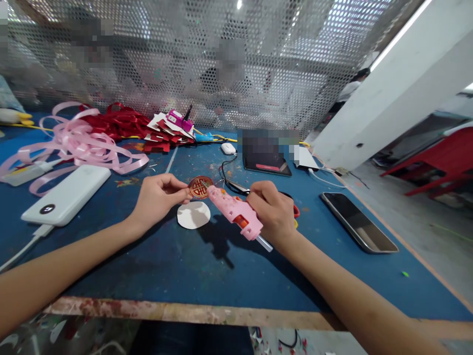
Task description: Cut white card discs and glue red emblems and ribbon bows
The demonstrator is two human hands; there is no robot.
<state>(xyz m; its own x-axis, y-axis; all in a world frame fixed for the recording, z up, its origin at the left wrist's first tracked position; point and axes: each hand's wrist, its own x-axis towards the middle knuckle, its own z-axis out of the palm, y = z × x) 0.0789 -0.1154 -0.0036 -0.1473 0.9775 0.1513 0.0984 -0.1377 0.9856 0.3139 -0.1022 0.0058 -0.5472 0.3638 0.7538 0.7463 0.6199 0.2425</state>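
My left hand [162, 197] pinches the edge of a small round red-and-gold cut-out ornament [200, 187], held just above the table. In my right hand [273, 209] is a pink hot glue gun [236, 209], my fingers wrapped round its handle. Its nozzle points left and meets or hovers over the ornament; which of the two I cannot tell. A clear glue stick [264, 243] juts from the gun's rear. Below the ornament a white paper disc [193, 215] lies on the blue table. Scissors [296, 211] with red and yellow handles are partly hidden behind my right hand.
Pink ribbon [79, 140], red ribbon [118, 121] and red-and-white card pieces [168, 130] lie at the back left. A white power bank [68, 195] sits at left, a phone [358, 222] at right. A tablet [266, 155] and white earbud case [228, 148] stand farther back, before a perforated metal screen [177, 59].
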